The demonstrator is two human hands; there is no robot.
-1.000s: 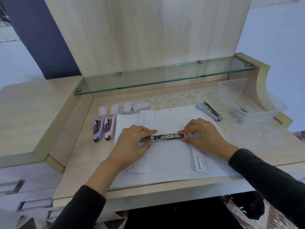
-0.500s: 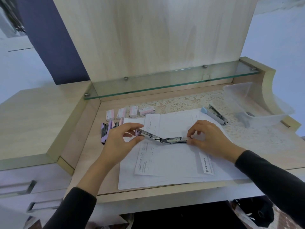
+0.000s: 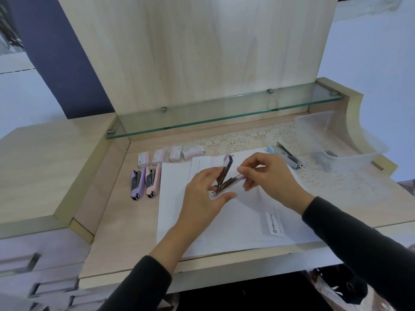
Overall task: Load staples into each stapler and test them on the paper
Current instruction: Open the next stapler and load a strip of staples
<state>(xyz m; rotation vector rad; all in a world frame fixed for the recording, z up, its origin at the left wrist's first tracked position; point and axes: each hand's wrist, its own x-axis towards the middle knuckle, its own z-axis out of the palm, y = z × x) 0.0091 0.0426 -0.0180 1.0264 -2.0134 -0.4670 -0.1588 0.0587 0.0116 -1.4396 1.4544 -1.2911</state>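
Open stapler (image 3: 227, 176) at frame centre, above paper (image 3: 179, 212), splayed in V. Hinge low-left at left hand (image 3: 206, 194), which grips that end. Lilac top arm points up-frame. Magazine rail runs right to right hand (image 3: 271, 176), which pinches its tip. Likely next: fold arms together about hinge.
Counts: staple boxes (image 3: 170, 154) x4, in row above paper. Staplers x4: held one, purple stapler (image 3: 136, 182), pink stapler (image 3: 153, 181), blue stapler (image 3: 287, 154). Item in clear tub (image 3: 314, 122): can't tell.

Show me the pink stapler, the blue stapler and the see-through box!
pink stapler (image 3: 157, 178), head view, on its pink top cover.
blue stapler (image 3: 271, 150), head view, on its blue end.
see-through box (image 3: 359, 157), head view, on its front wall.
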